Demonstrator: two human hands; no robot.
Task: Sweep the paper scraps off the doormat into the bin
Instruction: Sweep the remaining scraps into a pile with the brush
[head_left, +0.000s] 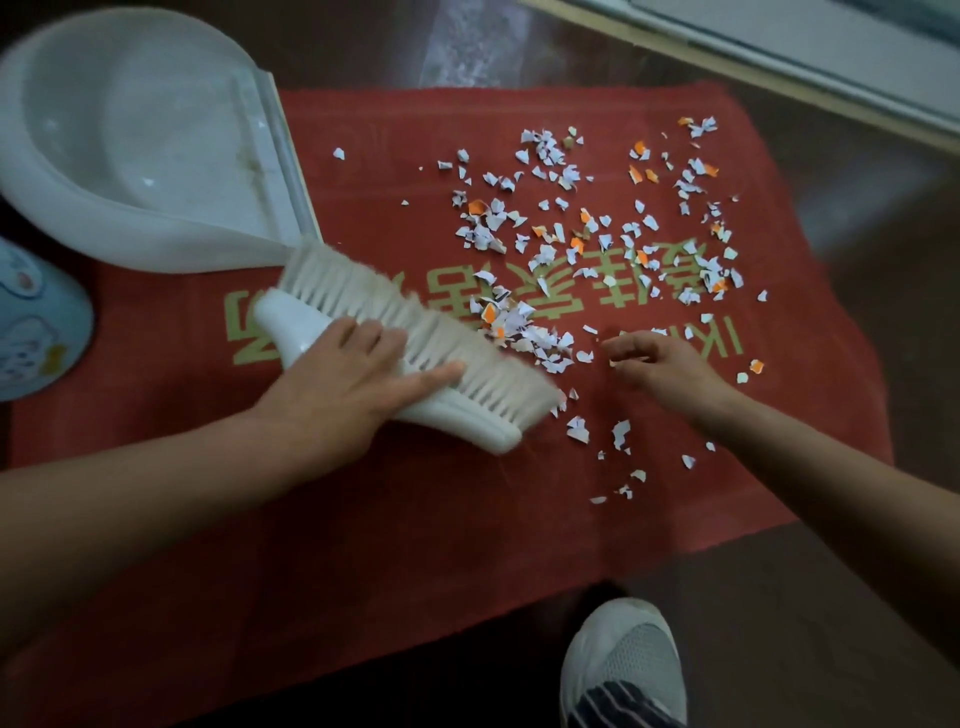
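Note:
A red doormat (415, 519) with gold characters lies on the dark floor. Several white and orange paper scraps (597, 218) are scattered over its right half, and a small heap (524, 332) sits against the bristles of a white brush (405, 332). My left hand (353, 384) grips the brush head from above, fingers laid across it. My right hand (660, 364) is just right of the heap, its loosely bent fingertips touching the mat among the scraps. A white dustpan (130, 156) rests at the mat's upper left, its lip facing the brush.
A light blue container with a cartoon print (31, 322) stands at the left edge, below the dustpan. A grey sneaker (623, 670) is planted at the mat's near edge. A pale door sill (779, 57) runs across the top right.

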